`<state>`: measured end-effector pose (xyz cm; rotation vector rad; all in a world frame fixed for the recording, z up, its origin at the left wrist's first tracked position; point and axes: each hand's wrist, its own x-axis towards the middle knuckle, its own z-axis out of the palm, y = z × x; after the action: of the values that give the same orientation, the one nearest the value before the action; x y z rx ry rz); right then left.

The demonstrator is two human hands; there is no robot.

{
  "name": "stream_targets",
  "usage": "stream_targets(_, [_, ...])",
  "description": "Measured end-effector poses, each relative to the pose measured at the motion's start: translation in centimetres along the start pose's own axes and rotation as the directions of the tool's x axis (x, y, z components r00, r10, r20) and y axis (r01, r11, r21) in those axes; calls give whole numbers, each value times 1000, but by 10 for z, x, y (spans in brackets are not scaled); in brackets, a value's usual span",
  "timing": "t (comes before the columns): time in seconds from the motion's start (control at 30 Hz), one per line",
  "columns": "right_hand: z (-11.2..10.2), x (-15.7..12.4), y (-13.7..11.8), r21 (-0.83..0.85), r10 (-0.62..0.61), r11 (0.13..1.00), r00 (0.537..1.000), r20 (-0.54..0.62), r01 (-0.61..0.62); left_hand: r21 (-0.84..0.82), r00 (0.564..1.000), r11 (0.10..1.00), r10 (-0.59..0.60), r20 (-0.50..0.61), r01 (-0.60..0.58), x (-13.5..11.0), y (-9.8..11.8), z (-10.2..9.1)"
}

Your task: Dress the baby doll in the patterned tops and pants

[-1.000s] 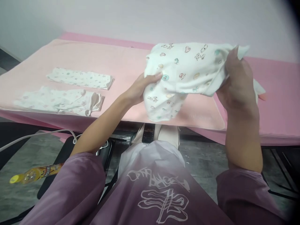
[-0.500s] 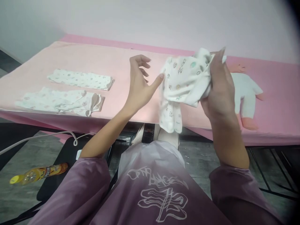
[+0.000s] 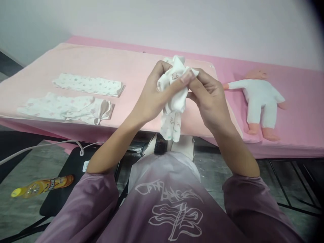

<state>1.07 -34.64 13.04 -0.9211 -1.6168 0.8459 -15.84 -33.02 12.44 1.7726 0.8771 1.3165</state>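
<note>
A white baby garment (image 3: 176,101) with small printed figures is bunched up between my hands, above the front edge of the pink-covered table (image 3: 141,74). Two narrow ends of it hang down over that edge. My left hand (image 3: 154,94) is closed around its left side, thumb lying across the front. My right hand (image 3: 209,96) pinches the upper right part, its fingertips close to my left thumb. The folds and my fingers hide much of the garment, so its exact kind is unclear.
On the left lie a folded printed cloth (image 3: 88,84) and a folded baby garment (image 3: 65,108). A doll in white (image 3: 262,96) rests at the right. Below left, a yellow-capped bottle (image 3: 42,187) lies on a black seat (image 3: 60,199), near a white cable (image 3: 50,145).
My left hand has closed on the garment, which it was beside before. My right hand has brought the garment leftward, uncovering more of the doll.
</note>
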Motion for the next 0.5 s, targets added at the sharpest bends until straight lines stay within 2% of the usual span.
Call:
stream_targets(0.13, [-15, 1, 10, 28, -36, 999, 997, -67, 38, 5, 999, 1000, 23, 31, -23, 9, -20, -27])
stream_targets(0.2, [-37, 3, 24, 10, -66, 998, 981, -182, 69, 1, 999, 999, 37, -3, -37, 16, -40, -50])
stream_targets(0.27, [-66, 5, 43, -25, -92, 996, 930, -355, 89, 4, 998, 1000, 2, -71, -2, 24, -65, -79])
stream_targets(0.33, [-97, 10, 63, -87, -79, 995, 863, -498, 41, 50, 987, 997, -56, -149, 64, 36, -94, -106])
stream_targets(0.4, [-122, 16, 82, -188, -22, 978, 854, -520, -89, 112, 968, 987, -90, -236, 119, 53, -125, -127])
stream_targets(0.43, [-130, 20, 90, -242, 11, 958, 867, -498, -152, 147, 956, 977, -112, -271, 156, 63, -142, -133])
stream_targets(0.5, [-139, 29, 102, -344, 57, 913, 903, -426, -220, 214, 949, 947, -184, -256, 241, 87, -175, -136])
